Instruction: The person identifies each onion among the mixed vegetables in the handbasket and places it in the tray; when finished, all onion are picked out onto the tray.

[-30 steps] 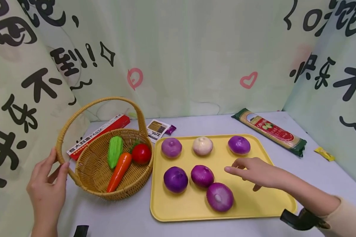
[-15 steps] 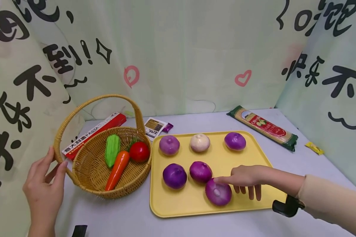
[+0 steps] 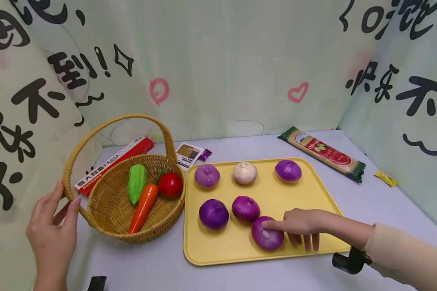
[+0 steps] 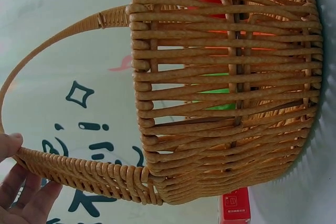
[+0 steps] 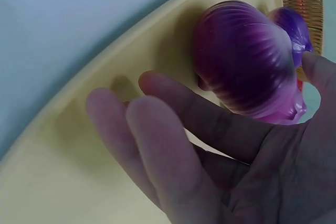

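My left hand [image 3: 52,232] pinches the side of the handle of a wicker basket [image 3: 156,232]; the left wrist view also shows fingers around that handle [image 4: 84,174]. Inside the basket lie a green ridged gourd [image 3: 136,184], an orange carrot [image 3: 143,208] and a red tomato [image 3: 170,185]. My right hand [image 3: 302,226] reaches over the yellow tray [image 3: 204,258], its thumb on top of the nearest purple onion [image 3: 267,241]. In the right wrist view, its fingers extend beside that onion [image 5: 244,59], uncurled. Another purple onion [image 3: 245,209] lies right behind it.
More onions stand on the tray: a dark purple one [image 3: 213,214], a pale purple one [image 3: 206,176], a white one [image 3: 245,173] and a violet one [image 3: 288,171]. Around it lie a red pasta box [image 3: 114,163], a pasta packet [image 3: 324,153], a card [image 3: 188,155] and a yellow sachet [image 3: 386,178].
My right hand has moved left and down from above the tray onto the nearest onion. The left hand keeps its hold on the basket handle. The head view has shifted slightly.
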Action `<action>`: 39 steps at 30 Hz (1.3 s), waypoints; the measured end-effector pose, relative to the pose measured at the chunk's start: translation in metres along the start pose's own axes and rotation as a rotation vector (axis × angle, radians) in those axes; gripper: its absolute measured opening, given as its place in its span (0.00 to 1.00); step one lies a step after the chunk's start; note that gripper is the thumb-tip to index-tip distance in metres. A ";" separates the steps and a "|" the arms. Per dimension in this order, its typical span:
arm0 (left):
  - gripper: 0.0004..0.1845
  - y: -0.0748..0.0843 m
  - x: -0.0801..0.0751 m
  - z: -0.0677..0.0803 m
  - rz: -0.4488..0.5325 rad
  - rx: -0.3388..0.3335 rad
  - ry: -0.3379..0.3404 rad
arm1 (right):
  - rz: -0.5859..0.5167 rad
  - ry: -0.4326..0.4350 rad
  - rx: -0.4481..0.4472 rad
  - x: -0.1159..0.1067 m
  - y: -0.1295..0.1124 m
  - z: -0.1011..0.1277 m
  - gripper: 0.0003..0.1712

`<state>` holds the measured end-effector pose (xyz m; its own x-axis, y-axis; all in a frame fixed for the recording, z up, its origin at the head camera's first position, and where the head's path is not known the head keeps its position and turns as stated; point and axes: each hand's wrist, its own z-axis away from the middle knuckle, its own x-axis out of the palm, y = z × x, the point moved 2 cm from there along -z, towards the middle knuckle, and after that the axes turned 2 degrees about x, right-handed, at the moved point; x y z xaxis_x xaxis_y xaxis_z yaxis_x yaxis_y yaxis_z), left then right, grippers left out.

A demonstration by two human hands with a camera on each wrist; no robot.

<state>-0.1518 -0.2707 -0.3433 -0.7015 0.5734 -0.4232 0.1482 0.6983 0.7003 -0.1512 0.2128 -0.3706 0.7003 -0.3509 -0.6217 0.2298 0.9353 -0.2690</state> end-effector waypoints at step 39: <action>0.29 0.000 0.000 0.001 -0.054 -0.051 -0.021 | 0.036 0.051 -0.034 -0.001 -0.009 -0.014 0.48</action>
<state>-0.1513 -0.2709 -0.3439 -0.6926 0.5451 -0.4725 0.0746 0.7056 0.7047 -0.1636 0.2043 -0.3774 0.6724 -0.3195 -0.6677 0.1815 0.9457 -0.2698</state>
